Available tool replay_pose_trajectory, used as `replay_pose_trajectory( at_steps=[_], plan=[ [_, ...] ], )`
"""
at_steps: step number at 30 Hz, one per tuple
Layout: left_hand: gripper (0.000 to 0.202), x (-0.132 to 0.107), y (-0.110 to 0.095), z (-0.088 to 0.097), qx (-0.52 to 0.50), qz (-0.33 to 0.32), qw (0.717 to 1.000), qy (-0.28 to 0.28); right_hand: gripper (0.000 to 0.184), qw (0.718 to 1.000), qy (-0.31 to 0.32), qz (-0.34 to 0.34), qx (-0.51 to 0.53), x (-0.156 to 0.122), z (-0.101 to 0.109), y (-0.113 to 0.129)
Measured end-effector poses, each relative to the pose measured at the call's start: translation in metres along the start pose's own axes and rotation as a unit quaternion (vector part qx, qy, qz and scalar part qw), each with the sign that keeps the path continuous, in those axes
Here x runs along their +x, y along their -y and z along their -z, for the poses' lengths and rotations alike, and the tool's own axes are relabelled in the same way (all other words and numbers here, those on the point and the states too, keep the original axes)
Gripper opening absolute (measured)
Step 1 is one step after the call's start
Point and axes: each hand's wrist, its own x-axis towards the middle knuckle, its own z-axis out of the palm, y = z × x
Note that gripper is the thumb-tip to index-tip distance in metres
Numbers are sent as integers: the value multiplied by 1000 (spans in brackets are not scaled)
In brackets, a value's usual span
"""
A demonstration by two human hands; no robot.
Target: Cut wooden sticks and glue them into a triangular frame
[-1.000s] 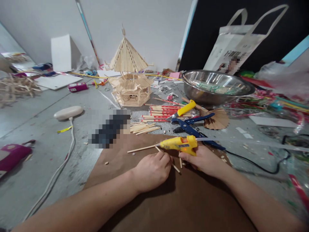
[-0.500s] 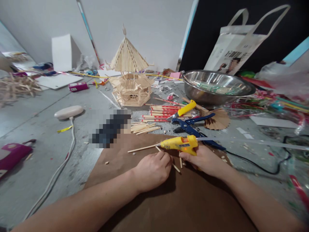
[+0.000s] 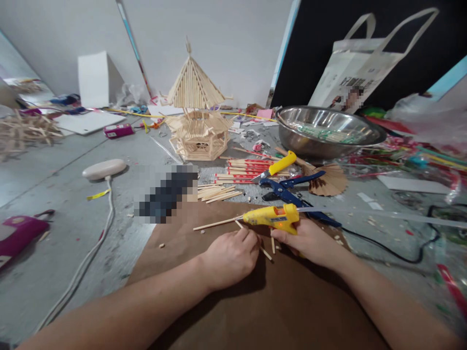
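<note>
My right hand (image 3: 306,240) is closed round the handle of a yellow hot glue gun (image 3: 270,217), its nozzle pointing left and a clear glue stick (image 3: 350,212) trailing from its back. Closed in a pinch just below the nozzle, my left hand (image 3: 233,255) holds a thin wooden stick (image 3: 266,253), whose ends show on either side of the fingers. Another wooden stick (image 3: 215,224) reaches left from the nozzle tip. A short stick (image 3: 273,245) shows between my hands. Brown paper (image 3: 175,257) lies beneath them.
Beyond the paper are loose sticks (image 3: 221,193), a yellow-handled knife (image 3: 282,163) and blue pliers (image 3: 288,192). A stick-built pavilion (image 3: 199,131) stands at the back, left of a steel basin (image 3: 310,141). A white corded device (image 3: 104,169) lies left; a black cord (image 3: 386,255) runs right.
</note>
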Motion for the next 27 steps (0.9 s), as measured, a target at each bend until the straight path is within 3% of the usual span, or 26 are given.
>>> replay_pose_trajectory(
  at_steps=[12,20,27],
  plan=[
    [26,0,1,1,-9,3,1000,26,33,1000,2,-14,-21,-1,-1,1],
    [25,0,0,3,-5,8,1000,22,34,997,13,-69,35,0,-3,-12],
    [26,-1,1,1,-10,12,1000,21,34,996,9,-76,45,1,-6,-16]
  ],
)
